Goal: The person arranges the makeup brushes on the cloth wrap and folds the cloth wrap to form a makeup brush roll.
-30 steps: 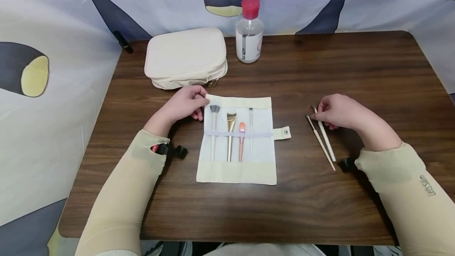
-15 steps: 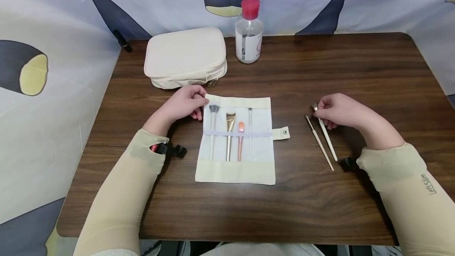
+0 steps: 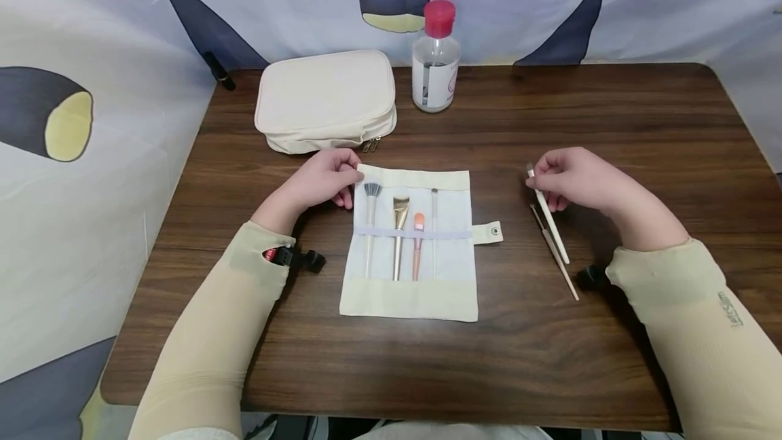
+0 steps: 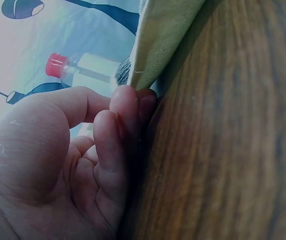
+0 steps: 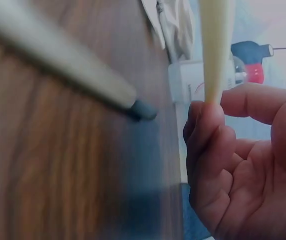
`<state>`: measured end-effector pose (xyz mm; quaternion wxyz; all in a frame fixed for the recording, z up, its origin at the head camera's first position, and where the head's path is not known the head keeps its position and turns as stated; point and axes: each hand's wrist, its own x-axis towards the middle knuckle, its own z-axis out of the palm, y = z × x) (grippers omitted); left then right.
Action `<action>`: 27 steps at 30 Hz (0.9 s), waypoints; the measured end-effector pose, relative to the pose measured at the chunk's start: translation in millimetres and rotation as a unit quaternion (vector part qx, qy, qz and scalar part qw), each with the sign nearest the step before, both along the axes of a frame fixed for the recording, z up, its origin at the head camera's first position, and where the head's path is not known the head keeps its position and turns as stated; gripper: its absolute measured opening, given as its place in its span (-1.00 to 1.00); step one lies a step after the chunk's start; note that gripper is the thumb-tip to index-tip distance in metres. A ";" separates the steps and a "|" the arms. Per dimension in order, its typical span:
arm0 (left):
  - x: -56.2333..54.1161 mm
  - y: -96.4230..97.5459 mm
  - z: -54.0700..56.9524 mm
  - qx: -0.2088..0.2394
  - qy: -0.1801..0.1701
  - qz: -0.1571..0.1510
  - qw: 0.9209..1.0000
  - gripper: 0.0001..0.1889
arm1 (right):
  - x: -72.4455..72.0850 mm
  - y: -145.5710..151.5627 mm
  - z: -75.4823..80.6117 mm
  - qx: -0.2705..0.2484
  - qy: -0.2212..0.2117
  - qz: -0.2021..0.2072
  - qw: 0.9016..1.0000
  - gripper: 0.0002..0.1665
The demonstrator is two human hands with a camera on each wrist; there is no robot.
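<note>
A cream fabric brush roll (image 3: 408, 300) lies unfolded in mid-table, its snap tab (image 3: 488, 233) pointing right. Under its elastic band sit several makeup brushes, among them a gold one (image 3: 398, 242) and a short pink-handled one (image 3: 417, 257). My left hand (image 3: 325, 178) pinches the roll's upper left corner; the left wrist view shows thumb and fingertips on the fabric edge (image 4: 157, 47). Over to the right, my right hand (image 3: 580, 178) pinches a white-handled makeup brush (image 3: 554, 231) near its bristle end. A second slim brush (image 3: 561, 262) lies on the table just left of it.
Behind the roll, a cream zip pouch (image 3: 324, 97) stands close to my left hand. To its right is a clear bottle (image 3: 435, 80) with a red cap. A small black tube (image 3: 218, 71) lies at the table's far left corner, by the hanging cloth.
My right hand has drawn the white-handled brush slightly up and left, closer to the second brush. The left hand stays at the roll's corner. The head view has shifted a little.
</note>
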<state>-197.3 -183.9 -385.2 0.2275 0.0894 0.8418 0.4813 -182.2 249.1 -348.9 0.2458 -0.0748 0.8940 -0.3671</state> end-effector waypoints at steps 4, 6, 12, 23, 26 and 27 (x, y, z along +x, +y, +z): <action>1.0 0.5 0.4 0.001 0.003 0.008 1.000 -0.86 | -4.4 -12.8 4.0 -0.024 0.006 0.005 1.000 -0.72; 1.4 0.5 -0.3 0.002 -0.003 0.009 1.000 -0.87 | -5.7 -19.5 5.1 -0.033 0.002 0.007 0.999 -0.71; 0.5 -0.1 -1.6 0.008 -0.006 0.004 1.000 -0.89 | -10.0 -42.0 5.2 -0.054 0.004 0.012 0.998 -0.72; 0.8 0.9 -1.5 0.014 -0.003 0.000 1.000 -0.92 | -12.1 -82.4 8.1 -0.112 0.012 -0.002 0.994 -0.79; 0.7 0.1 -0.9 0.012 -0.001 0.002 1.000 -0.91 | -9.3 -92.6 10.1 -0.137 0.036 -0.026 0.990 -0.79; 0.9 -0.3 -0.8 0.011 -0.001 0.002 1.000 -0.91 | -8.1 -95.5 10.3 -0.145 0.044 -0.034 0.988 -0.79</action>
